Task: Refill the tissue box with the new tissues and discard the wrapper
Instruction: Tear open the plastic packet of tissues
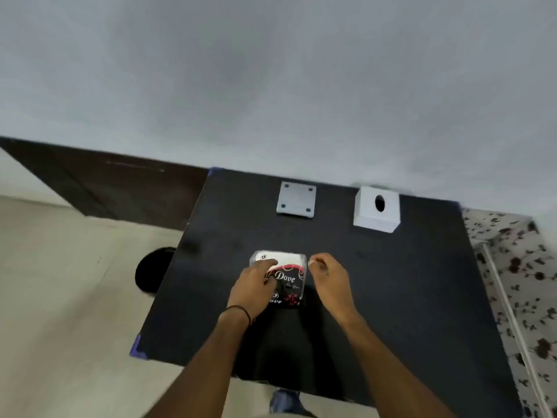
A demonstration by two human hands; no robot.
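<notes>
A wrapped pack of new tissues (289, 276), clear plastic with black, red and white print, lies in the middle of the black table (391, 282). My left hand (256, 288) rests on its left side and holds it down. My right hand (327, 277) is at the pack's right upper corner, thumb and forefinger pinched on the wrapper's edge. The white tissue box cover (376, 209) with an oval slot stands at the back right. Its grey base plate (297, 199) lies apart at the back centre.
The table stands against a grey wall. A black round object (153, 270) sits on the pale floor to the left. A flowered cloth (524, 282) and a white rod lie to the right. A dark wooden panel (105, 182) runs along the back left.
</notes>
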